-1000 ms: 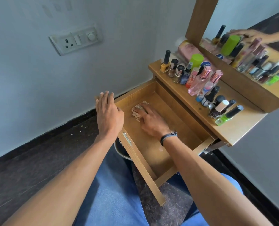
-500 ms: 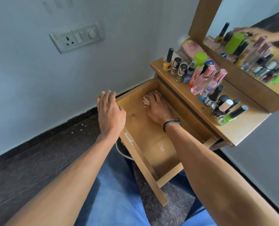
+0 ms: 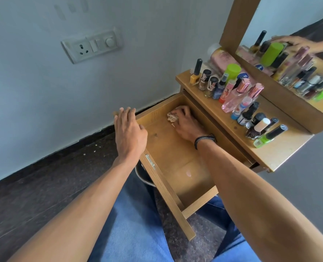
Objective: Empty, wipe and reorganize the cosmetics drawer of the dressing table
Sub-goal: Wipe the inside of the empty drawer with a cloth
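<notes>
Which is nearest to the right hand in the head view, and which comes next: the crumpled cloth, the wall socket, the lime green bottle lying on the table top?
1. Cloth: in the drawer, under the right hand's fingers.
2. Lime green bottle: lying on the table top, near its front end.
3. Wall socket: up on the wall, far left.

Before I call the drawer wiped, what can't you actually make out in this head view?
- Drawer floor under the right hand and forearm: hidden by them.
- Cloth: mostly covered by the fingers, so its size is unclear.
- Bottles on the tabletop: labels too small to read.
- Drawer's front corner under the left hand: hidden.
- Pale spot on the floor: stain or glare, cannot tell.
</notes>
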